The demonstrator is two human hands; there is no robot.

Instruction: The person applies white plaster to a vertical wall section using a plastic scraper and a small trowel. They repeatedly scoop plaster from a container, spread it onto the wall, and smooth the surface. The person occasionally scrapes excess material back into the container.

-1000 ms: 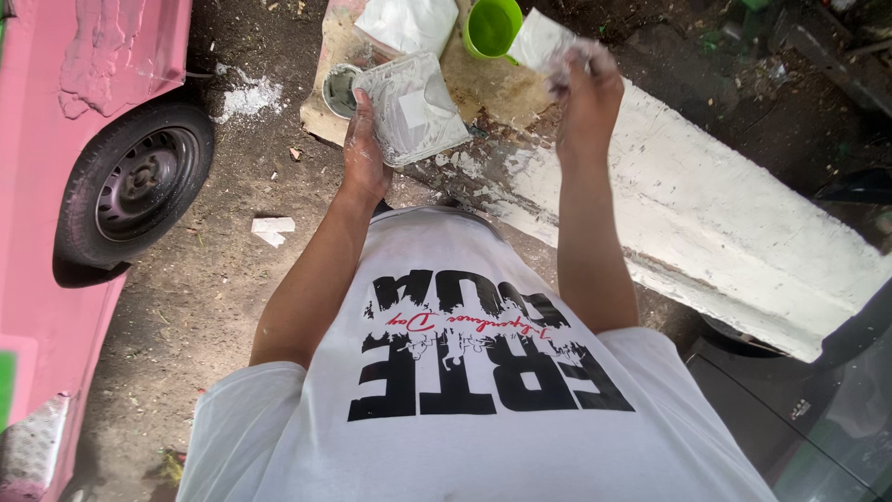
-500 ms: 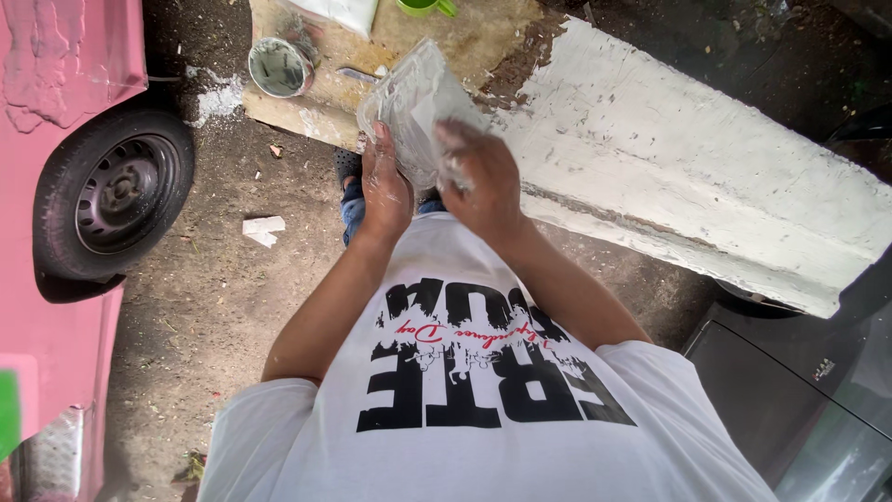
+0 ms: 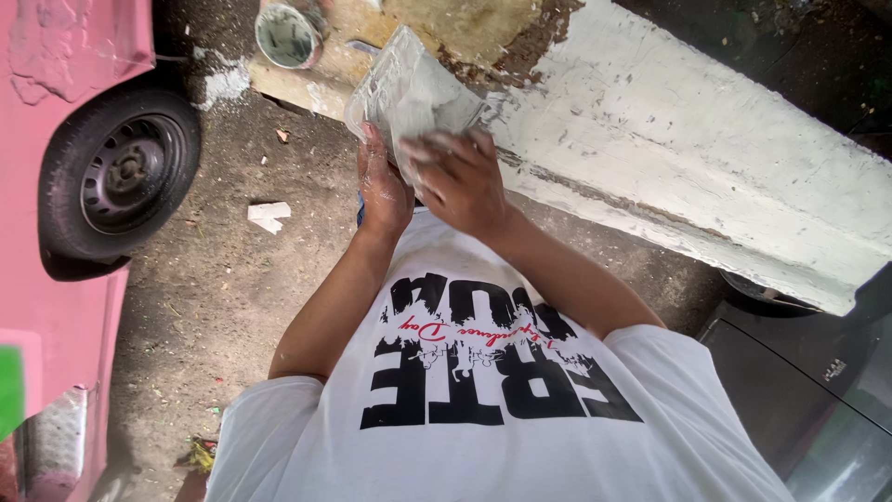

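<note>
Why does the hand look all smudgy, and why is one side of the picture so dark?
Head view: the right hand is smeared by motion blur over the clear plastic bag, while the left hand stays sharper; daylight falls bright on the white concrete slab; the top right corner sinks into deep shadow; the wide lens bends the pink car at the edge.

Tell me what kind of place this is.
Probably an outdoor yard or roadside repair spot: bare dirt ground, a parked pink car with a black wheel, and a rough white-painted concrete slab beside a small grey-smeared tin can.
</note>
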